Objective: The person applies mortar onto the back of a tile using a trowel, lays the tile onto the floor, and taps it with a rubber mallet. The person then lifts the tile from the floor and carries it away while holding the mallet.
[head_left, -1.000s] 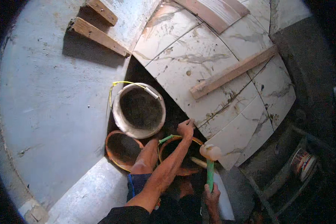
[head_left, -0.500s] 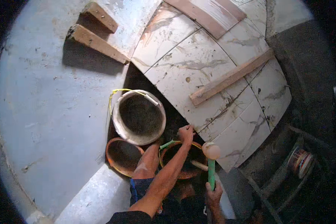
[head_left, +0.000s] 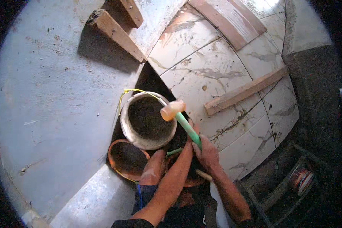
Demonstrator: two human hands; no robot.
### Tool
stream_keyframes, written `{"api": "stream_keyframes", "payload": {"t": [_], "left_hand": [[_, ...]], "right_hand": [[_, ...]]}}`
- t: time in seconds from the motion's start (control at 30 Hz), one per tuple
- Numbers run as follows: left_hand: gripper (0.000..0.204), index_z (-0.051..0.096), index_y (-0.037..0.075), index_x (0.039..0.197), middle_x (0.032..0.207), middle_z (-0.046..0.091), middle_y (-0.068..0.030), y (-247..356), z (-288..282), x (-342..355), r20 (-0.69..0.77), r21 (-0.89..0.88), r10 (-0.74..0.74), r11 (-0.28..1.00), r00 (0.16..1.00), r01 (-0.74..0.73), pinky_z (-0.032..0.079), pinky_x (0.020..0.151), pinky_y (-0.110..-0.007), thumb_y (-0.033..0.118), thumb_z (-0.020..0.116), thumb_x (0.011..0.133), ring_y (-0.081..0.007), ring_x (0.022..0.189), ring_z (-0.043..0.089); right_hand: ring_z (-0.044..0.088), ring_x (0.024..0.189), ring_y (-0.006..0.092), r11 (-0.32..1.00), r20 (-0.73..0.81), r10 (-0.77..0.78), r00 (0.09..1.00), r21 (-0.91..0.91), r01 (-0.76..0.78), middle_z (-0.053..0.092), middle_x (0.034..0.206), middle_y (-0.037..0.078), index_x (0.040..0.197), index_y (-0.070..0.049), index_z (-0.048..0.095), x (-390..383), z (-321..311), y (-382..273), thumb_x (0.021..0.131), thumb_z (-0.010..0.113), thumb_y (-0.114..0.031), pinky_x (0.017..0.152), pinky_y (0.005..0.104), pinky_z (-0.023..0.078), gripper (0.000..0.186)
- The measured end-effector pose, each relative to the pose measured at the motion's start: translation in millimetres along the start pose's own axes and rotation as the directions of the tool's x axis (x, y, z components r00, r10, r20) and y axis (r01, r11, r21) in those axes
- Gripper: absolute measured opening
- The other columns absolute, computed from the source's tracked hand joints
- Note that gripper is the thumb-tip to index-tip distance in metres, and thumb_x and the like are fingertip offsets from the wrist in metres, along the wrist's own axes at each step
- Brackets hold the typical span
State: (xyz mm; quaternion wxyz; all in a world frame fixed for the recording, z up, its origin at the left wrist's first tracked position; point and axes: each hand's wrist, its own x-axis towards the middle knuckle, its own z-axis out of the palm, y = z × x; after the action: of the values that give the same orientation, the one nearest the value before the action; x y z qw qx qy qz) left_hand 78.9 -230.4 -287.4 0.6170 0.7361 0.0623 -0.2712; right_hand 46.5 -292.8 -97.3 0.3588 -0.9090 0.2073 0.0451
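My right hand (head_left: 207,154) is closed round the green handle of a rubber mallet (head_left: 173,110). The mallet's pale orange head hangs over the rim of a whitish bucket (head_left: 126,127) with a yellow wire handle. Lower down, my left hand (head_left: 192,126) is at the edge of the marble-patterned floor tiles (head_left: 212,64); mallet and right hand partly cover it, so its fingers do not show clearly. Beneath my forearms sits an orange-rimmed bucket (head_left: 190,185), mostly hidden, with a wooden tool handle (head_left: 204,174) sticking out of it.
Another orange bucket (head_left: 112,157) stands left of my knee. A wooden bar (head_left: 247,90) and a brownish board (head_left: 230,22) lie on the tiles. Wooden wedges (head_left: 119,36) rest on the bluish surface at far left. A paint tub (head_left: 302,180) stands in shadow at right.
My right hand has swung the mallet up and left, from beside the tiles to over the whitish bucket. My left hand stays by the tile edge. The view has shifted slightly.
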Motion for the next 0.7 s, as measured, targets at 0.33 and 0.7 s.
{"api": "stream_keyframes", "payload": {"t": [0.33, 0.7], "left_hand": [[0.033, 0.049, -0.001, 0.102, 0.089, 0.054, -0.0110, 35, -2, -18, 0.082, -0.187, -0.210, 0.957, 0.974, 0.222, 0.040, 0.078, -0.037, 0.027, 0.049, 0.085, -0.0262, 0.082, 0.051], [0.034, 0.047, 0.000, 0.107, 0.096, 0.053, -0.0104, 46, -4, -28, 0.134, -0.259, -0.251, 0.925, 0.959, 0.279, 0.039, 0.081, -0.034, 0.025, 0.049, 0.085, -0.0238, 0.089, 0.049]], "right_hand": [[0.058, 0.068, 0.0350, 0.965, 0.171, -0.115, 0.979, -0.215, 0.151, 0.054, 0.091, 0.017, 0.114, -0.003, 0.041, 67, 35, -21, 0.084, 0.049, -0.027, 0.057, 0.0437, 0.048, 0.039], [0.056, 0.067, 0.0371, 0.976, 0.181, -0.085, 0.980, -0.183, 0.118, 0.053, 0.089, 0.021, 0.113, 0.001, 0.042, 71, 33, -31, 0.084, 0.051, -0.023, 0.055, 0.0433, 0.046, 0.039]]}}
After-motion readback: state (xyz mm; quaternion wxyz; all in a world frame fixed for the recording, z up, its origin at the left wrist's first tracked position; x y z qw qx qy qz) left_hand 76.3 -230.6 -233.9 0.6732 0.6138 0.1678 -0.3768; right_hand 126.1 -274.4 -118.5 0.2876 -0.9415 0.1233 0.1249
